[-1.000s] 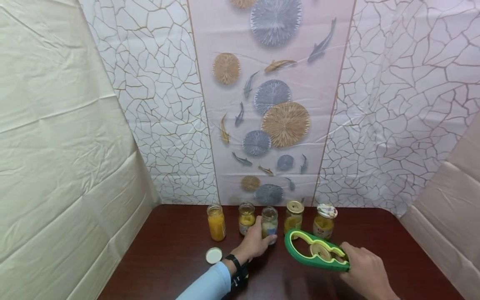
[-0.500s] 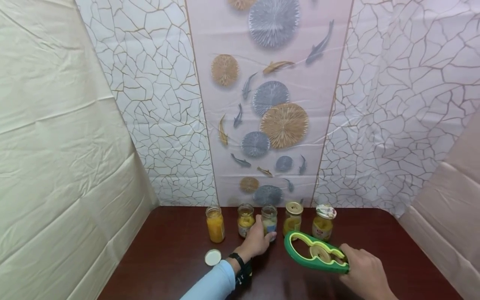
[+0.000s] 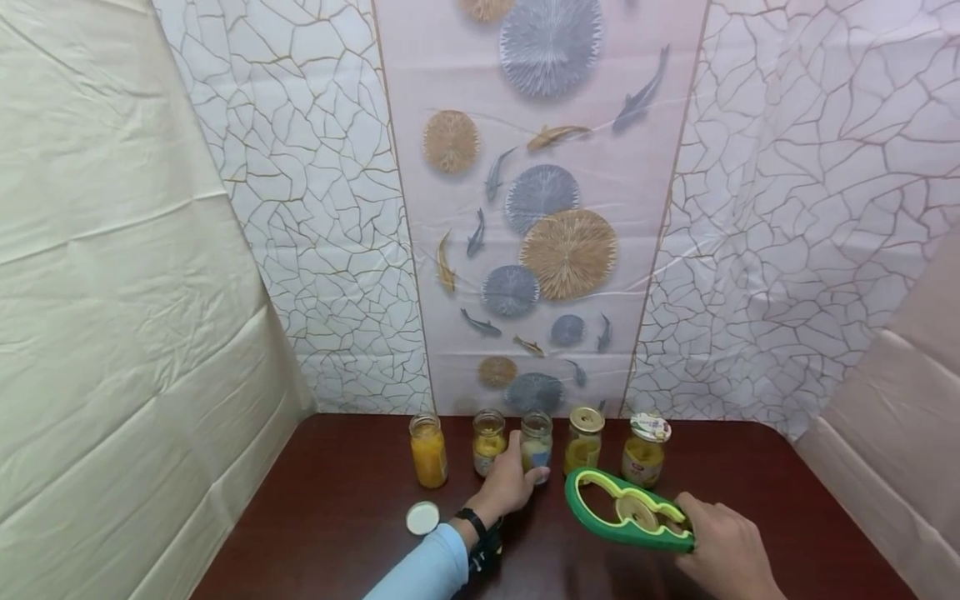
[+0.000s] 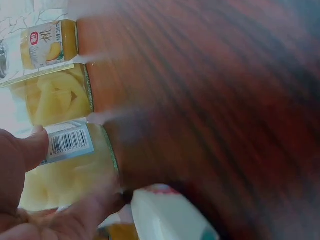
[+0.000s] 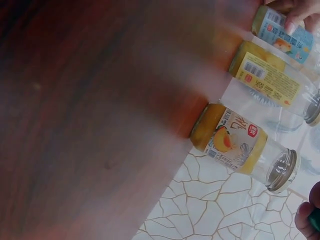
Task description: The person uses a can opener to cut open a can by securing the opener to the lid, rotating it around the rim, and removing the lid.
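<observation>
My left hand [image 3: 506, 485] grips a lidless glass jar [image 3: 536, 429] with a blue label, standing on the table in the middle of a row of jars. In the left wrist view the thumb lies over the label [image 4: 69, 142] by its barcode, with pale fruit behind the glass. My right hand [image 3: 723, 542] holds a green jar opener [image 3: 600, 528] by its end, in front of the two right-hand jars. A gold lid [image 3: 636, 512] shows within the opener's lime-edged openings. In the right wrist view only some fingers [image 5: 303, 220] of that hand appear at the edge.
Left of the gripped jar stand an open jar [image 3: 489, 442] of yellow fruit and an open orange-filled jar [image 3: 429, 457]. To its right are a gold-lidded jar [image 3: 583, 450] and a white-lidded jar [image 3: 643, 458]. A loose lid [image 3: 422, 518] lies on the dark table [image 3: 322, 500], pale side up.
</observation>
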The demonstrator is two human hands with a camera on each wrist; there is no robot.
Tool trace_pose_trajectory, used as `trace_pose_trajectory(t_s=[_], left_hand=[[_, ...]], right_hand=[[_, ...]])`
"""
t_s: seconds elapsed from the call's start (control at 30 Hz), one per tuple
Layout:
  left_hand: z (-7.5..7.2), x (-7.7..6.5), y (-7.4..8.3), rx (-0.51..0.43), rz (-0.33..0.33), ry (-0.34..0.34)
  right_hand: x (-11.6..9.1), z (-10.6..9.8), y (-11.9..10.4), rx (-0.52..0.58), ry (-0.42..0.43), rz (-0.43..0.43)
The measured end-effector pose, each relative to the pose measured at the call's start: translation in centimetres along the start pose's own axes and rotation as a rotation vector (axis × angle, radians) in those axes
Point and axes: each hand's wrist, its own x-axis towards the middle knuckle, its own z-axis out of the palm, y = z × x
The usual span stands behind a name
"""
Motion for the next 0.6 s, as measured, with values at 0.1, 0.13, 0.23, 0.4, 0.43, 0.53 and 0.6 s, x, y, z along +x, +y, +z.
trace_pose_trajectory(t_s=[0.1,0.13,0.23,0.4,0.43,0.53,0.6], left_hand=[[0.1,-0.1,-0.3,0.0,-0.003,0.018],[0.2,-0.1,-0.4,0.001,0.002,0.024],[0.4,-0.1,-0.7,0.011,0.013,0.036],[0.6,-0.2,-1.0,0.028,0.018,0.046],[0.6,-0.3,-1.1,0.031,0.015,0.047],[0.6,-0.3,-1.1,0.034,0.031,0.057],[0.5,-0.3,-1.1,0.036,0.04,0.061]], right_hand=[[-0.3,0.2,0.0,-0.001,0.008,-0.011],[-0.3,0.2,0.1,-0.003,0.011,-0.013],[-0.5,0.3,0.2,-0.005,0.011,-0.001],[-0.7,0.3,0.3,0.003,0.01,0.005],[-0.7,0.3,0.3,0.004,0.014,0.001],[-0.7,0.4,0.2,0.009,0.018,-0.002],[-0.7,0.4,0.1,0.01,0.017,-0.004]])
